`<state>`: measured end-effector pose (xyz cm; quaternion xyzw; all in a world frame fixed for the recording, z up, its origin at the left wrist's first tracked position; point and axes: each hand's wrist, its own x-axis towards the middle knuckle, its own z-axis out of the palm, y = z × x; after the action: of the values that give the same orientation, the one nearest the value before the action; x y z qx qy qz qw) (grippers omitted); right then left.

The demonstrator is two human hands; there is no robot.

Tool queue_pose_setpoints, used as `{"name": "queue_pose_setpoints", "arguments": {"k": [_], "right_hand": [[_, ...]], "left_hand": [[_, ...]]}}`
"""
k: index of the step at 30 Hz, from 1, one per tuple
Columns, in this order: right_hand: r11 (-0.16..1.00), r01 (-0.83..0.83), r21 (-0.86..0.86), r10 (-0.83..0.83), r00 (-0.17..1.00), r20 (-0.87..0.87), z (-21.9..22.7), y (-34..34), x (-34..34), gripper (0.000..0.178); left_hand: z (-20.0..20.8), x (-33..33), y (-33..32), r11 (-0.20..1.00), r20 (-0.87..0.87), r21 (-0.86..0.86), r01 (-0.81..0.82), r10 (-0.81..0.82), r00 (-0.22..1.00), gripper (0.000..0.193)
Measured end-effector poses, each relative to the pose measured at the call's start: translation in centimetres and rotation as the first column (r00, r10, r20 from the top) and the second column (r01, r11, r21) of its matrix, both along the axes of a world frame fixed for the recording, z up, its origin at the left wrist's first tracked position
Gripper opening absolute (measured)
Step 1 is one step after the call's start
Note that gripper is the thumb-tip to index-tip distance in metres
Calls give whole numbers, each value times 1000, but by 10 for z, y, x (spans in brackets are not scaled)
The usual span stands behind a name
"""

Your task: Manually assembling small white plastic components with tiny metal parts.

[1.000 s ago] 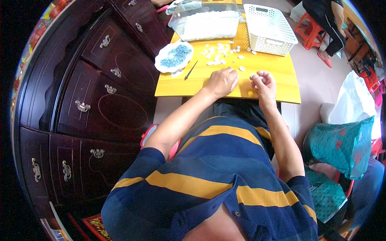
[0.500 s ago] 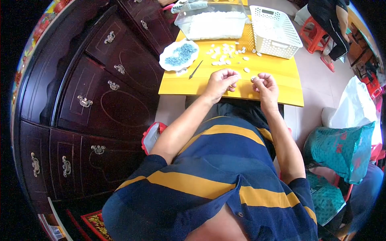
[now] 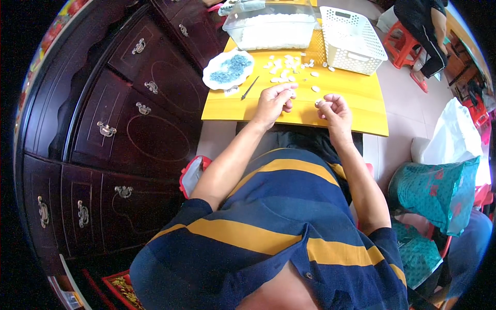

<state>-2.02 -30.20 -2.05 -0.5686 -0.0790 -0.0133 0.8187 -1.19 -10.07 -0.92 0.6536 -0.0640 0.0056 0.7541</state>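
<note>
Over the near edge of the yellow table my left hand (image 3: 274,105) is closed in a pinch, with a pale speck at its fingertips too small to name. To its right, my right hand (image 3: 337,116) pinches a small round whitish piece (image 3: 318,103) between thumb and finger. The two hands are apart. Beyond them, several small white pieces (image 3: 282,79) lie scattered, some round and flat. A thin dark pointed tool (image 3: 250,88) rests left of my left hand. Farther left stands a white scalloped dish (image 3: 207,80) heaped with small blue bits (image 3: 233,70).
At the table's (image 3: 227,111) far side stand a clear plastic box (image 3: 232,33) full of white pieces and a white perforated basket (image 3: 356,61). Dark wooden drawers (image 3: 119,134) line the left. Teal bags (image 3: 434,191) sit at right; a person on a red stool (image 3: 400,49) is beyond.
Both hands have shifted slightly left; my left hand has also risen a little. The view has moved slightly. The pieces on the table look the same.
</note>
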Motion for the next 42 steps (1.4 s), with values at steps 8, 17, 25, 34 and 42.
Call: {"name": "queue_pose_setpoints", "arguments": {"k": [8,17,25,34,42], "right_hand": [[999,-25,-44,25,1000,1,0,3,-4,17],[990,-72,-125,73,997,3,1,11,-8,18],[986,-83,-142,85,996,7,-4,10,-6,18],[983,-67,-171,69,998,5,0,10,-8,18],[980,-67,-189,72,997,17,-2,9,-8,18]], "left_hand": [[2,-1,-4,1000,78,16,-14,12,997,15],[-1,-2,-1,982,106,178,61,-81,991,20],[5,-8,-8,979,174,191,77,-111,979,18],[5,-8,-9,971,151,223,85,-121,981,15],[6,-10,-12,980,157,194,52,-83,984,11]]}}
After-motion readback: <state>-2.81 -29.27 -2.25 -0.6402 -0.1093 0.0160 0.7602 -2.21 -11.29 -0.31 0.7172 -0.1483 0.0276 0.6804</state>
